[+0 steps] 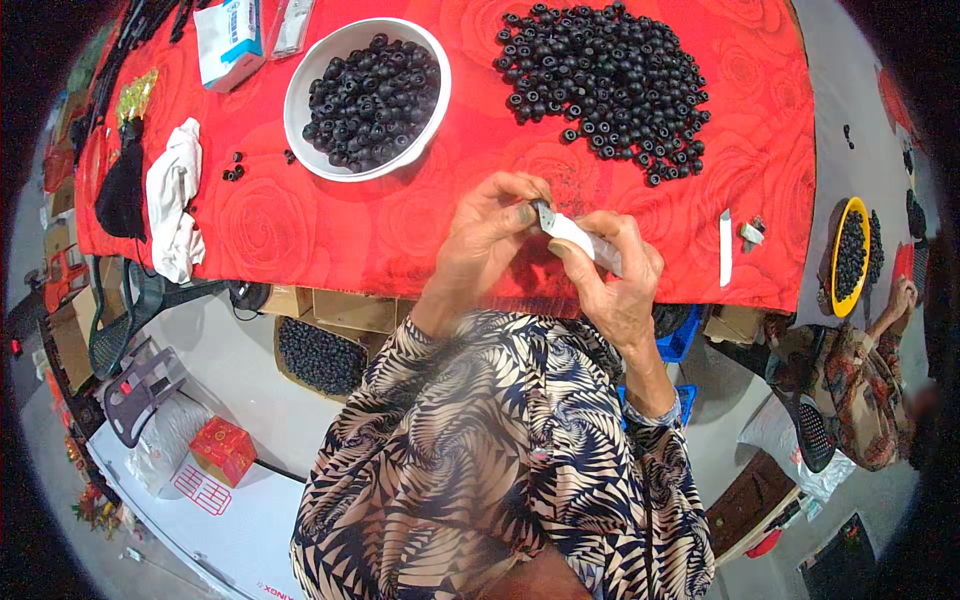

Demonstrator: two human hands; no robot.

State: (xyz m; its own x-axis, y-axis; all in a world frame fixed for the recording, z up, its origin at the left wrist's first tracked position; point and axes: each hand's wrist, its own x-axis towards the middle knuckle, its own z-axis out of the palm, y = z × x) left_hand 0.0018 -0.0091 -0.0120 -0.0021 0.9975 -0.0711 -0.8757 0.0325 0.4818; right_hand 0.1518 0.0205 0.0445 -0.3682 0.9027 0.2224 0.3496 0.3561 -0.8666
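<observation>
Over the near edge of the red cloth, both my hands work close together. My left hand [482, 232] pinches a small black ring-like part [541, 211] between thumb and fingertips. My right hand [622, 275] is closed around a small knife [570, 233] with a white middle section and a grey end. Its metal tip meets the black part at my left fingertips. Fine dark shavings [570, 185] lie on the cloth just beyond. A large heap of similar black parts [605, 80] spreads farther back, and a white bowl [432, 150] to the left holds many more.
On the cloth lie a white strip [726, 250] at right, a white cloth [173, 200] and a blue-white box [228, 45] at left. Under the table's edge stands a container of black parts [320, 355]. At far right, another person's hand [903, 294] is near a yellow basin [838, 285].
</observation>
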